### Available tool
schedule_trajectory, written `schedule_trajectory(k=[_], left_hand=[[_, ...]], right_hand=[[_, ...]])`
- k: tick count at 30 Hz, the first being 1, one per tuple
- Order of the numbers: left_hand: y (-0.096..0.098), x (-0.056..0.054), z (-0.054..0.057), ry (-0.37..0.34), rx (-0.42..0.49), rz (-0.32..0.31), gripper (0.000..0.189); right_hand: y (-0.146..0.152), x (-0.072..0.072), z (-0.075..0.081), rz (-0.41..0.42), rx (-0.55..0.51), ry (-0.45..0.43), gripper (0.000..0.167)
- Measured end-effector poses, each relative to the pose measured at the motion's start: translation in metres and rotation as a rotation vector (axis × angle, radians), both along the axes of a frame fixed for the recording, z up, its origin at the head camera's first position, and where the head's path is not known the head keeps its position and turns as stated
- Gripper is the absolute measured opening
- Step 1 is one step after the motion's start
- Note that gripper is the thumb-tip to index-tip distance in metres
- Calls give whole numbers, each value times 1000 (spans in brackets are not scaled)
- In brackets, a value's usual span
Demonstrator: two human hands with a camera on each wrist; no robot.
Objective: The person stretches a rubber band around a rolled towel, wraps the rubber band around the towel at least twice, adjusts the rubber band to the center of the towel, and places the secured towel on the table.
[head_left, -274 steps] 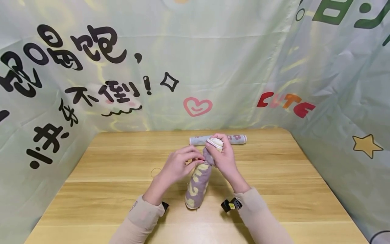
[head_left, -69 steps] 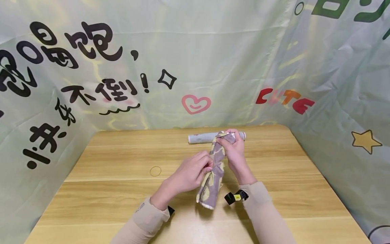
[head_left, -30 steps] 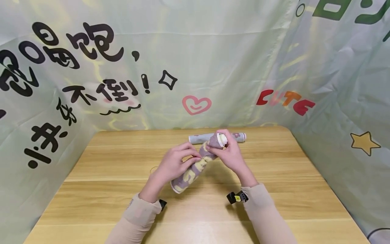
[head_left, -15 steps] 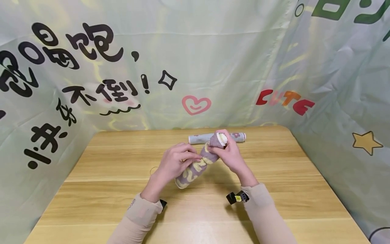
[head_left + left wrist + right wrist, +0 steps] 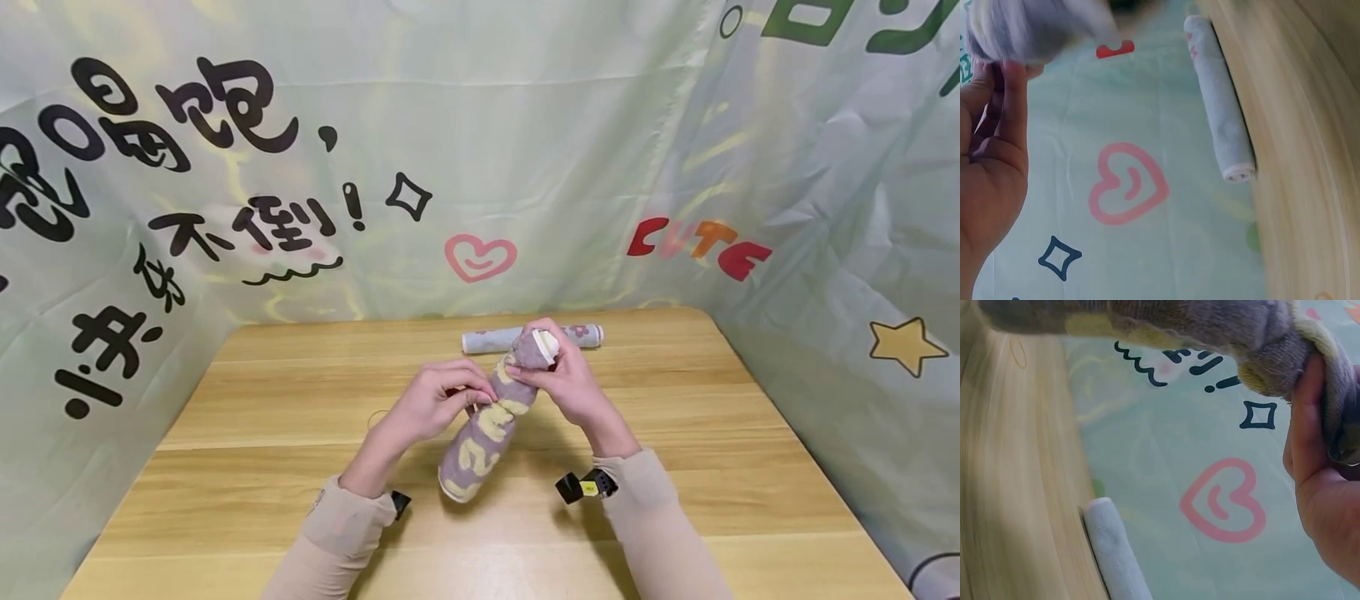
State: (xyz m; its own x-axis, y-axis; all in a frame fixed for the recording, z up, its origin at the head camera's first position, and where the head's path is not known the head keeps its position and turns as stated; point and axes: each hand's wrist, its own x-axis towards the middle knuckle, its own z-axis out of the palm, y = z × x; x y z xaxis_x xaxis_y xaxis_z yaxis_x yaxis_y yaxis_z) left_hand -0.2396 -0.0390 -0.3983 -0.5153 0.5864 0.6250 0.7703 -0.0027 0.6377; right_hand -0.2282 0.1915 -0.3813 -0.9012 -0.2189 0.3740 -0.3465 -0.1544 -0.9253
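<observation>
Item one: mauve terry-cloth roll with pale-yellow pattern and white edging (image 5: 475,450), held tilted over the pale wood-grain counter (image 5: 285,483); contact between its lower end and the counter cannot be told. A narrow waist is drawn in partway along it; whether a band is seated there cannot be made out.

Left hand (image 5: 437,402): waist pinched between thumb and fingers. Right hand (image 5: 572,382): upper end grasped, fingers curled round it.

Item two: light-blue cloth roll with reddish flower pattern (image 5: 487,341), laid at the back of the counter, untouched.

Item three: thin, pale-brown ring (image 5: 372,414), laid on the counter beyond the left wrist, apart from both rolls.

Progress, as judged: rolling is done on both cloths; on item one, work at the waist appears unfinished; no waist is seen on item two's visible parts.
</observation>
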Motion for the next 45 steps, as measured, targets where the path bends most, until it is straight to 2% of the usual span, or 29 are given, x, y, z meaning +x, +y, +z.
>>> schedule_trajectory(k=[3, 6, 11, 15, 18, 25, 29, 34, 39, 45], left_hand=[[2, 2, 0, -46, 19, -42, 13], [5, 4, 0, -14, 52, -54, 13], [8, 4, 2, 172, 58, 7, 18], [10, 6, 5, 345, -19, 114, 16], [11, 8, 4, 398, -92, 169, 13], [13, 11, -2, 346, -265, 246, 8], [15, 11, -3, 299, -341, 249, 6], [17, 12, 0, 282, -376, 208, 6], [20, 15, -1, 291, -424, 207, 7], [16, 11, -7, 175, -400, 230, 2]], right_hand=[[-1, -1, -1, 2, -20, -4, 52], [-4, -1, -2, -4, -61, -33, 50], [-14, 0, -2, -35, -132, -114, 41], [-20, 1, -3, -87, -208, -184, 38], [-23, 1, -4, -121, -236, -214, 37], [-26, -2, -7, -186, -244, -238, 35], [-25, -7, -9, -220, -259, -275, 32], [-22, -13, -12, -252, -287, -337, 31], [-19, -18, -20, -297, -248, -386, 34], [-20, -18, -25, -302, -257, -370, 37]])
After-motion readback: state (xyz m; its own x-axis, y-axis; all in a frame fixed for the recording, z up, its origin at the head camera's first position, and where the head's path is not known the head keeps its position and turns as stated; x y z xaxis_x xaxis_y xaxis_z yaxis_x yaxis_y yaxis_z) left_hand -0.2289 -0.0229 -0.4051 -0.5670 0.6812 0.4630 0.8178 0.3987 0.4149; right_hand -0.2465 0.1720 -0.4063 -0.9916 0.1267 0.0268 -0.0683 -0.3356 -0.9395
